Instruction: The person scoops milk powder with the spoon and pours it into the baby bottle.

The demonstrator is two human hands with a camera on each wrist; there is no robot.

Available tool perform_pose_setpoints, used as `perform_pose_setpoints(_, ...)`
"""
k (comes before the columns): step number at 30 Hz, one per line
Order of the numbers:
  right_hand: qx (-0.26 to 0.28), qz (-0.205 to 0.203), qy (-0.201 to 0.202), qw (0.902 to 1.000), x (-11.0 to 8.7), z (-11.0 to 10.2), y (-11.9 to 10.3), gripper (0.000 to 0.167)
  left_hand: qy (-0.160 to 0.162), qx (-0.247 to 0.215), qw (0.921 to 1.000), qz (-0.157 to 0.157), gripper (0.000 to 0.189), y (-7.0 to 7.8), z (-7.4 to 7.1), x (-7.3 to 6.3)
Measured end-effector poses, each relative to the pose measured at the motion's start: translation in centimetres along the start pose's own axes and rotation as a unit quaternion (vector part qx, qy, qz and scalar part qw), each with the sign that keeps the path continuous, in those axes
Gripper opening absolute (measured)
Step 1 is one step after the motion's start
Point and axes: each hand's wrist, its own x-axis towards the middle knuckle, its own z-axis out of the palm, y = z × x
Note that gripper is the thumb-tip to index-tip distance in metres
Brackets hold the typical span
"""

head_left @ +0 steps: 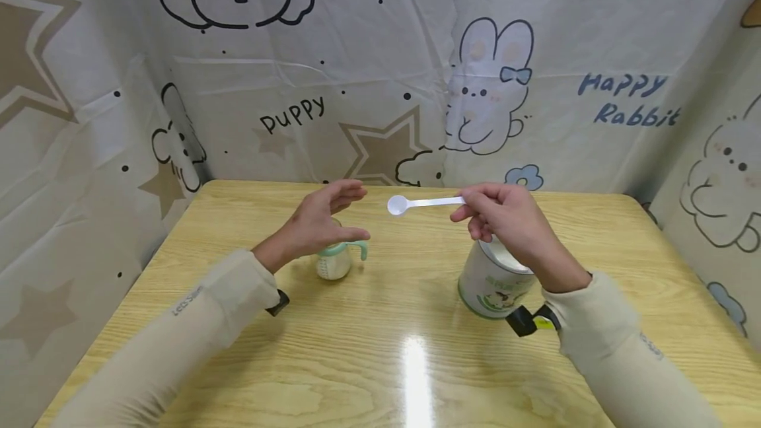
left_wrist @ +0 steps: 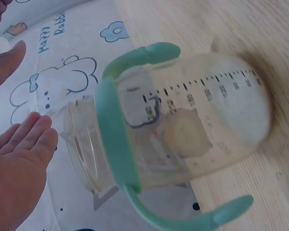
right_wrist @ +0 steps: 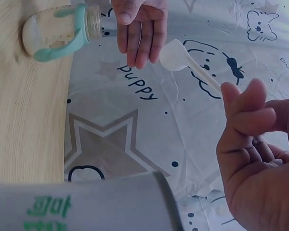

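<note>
A clear baby bottle point(head_left: 335, 261) with mint-green handles stands open-topped on the wooden table point(head_left: 380, 362); it also shows in the left wrist view as the bottle point(left_wrist: 183, 134) and in the right wrist view as the bottle point(right_wrist: 58, 29). My left hand point(head_left: 324, 216) hovers just above it, fingers straight and apart, holding nothing. My right hand point(head_left: 502, 213) pinches the handle of a white plastic scoop point(head_left: 416, 203), its bowl pointing left toward the bottle. The scoop point(right_wrist: 183, 60) looks empty. Under the right hand stands an open white-and-green powder can point(head_left: 493, 279).
A cartoon-printed cloth backdrop point(head_left: 380, 65) with puppies and rabbits walls in the table on three sides. Bare glossy tabletop lies in front of the bottle and can. Small black devices sit at both wrists.
</note>
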Motion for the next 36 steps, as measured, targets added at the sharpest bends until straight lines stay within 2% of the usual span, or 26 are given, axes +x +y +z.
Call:
perform_pose_setpoints(9,-0.021,0.008,0.012,0.9997,-1.0,-1.8,0.1,0.035,-0.005,-0.029,0.9995,0.014,0.076,0.6,1.1,0.6)
perform_pose_setpoints(13,-0.011,0.004,0.020,0.9997,-1.4,-2.6,0.3,0.034,-0.010,-0.032,0.9993,0.018,0.076,0.8,1.7,0.9)
perform_pose_setpoints(21,-0.010,0.008,0.030,0.9995,-2.3,-4.4,0.9,0.028,-0.023,-0.037,0.9990,0.007,0.075,1.6,3.1,1.6)
perform_pose_setpoints(28,0.040,-0.001,0.032,0.9987,-2.9,-5.7,1.6,0.013,-0.038,-0.042,0.9983,0.008,0.077,2.2,4.4,2.2)
perform_pose_setpoints(36,0.078,-0.015,0.045,0.9958,-4.0,-7.5,2.7,0.014,-0.056,-0.045,0.9973,0.015,0.080,2.8,5.8,2.6)
